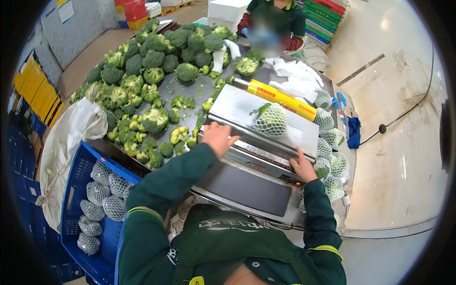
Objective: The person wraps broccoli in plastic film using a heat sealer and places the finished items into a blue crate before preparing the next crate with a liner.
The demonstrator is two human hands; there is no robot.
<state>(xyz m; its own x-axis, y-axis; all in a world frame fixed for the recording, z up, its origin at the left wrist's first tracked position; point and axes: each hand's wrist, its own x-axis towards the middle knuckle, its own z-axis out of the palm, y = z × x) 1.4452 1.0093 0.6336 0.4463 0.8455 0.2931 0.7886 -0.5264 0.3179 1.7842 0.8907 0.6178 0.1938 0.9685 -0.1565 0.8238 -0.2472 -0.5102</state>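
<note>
A metal film-wrapping machine (263, 156) stands before me, with a yellow-cored roll of cling film (281, 99) at its back. On its top plate lies a vegetable head in a white foam net (270, 120), green leaves showing at its left. My left hand (218, 138) rests at the left end of the machine's front bar, thumb stretched to the right. Near the right end, my right hand (302, 166) touches the bar, index finger extended. Whether either hand pinches the film's edge cannot be told. A dark pad (245, 187) lies along the machine's front.
Broccoli heads (153, 58) are heaped at left and back. Netted heads (324, 148) line the right edge. White foam nets (299, 76) lie behind the roll. A blue crate (74, 185) at lower left holds wrapped heads. A co-worker (299, 21) is across the table.
</note>
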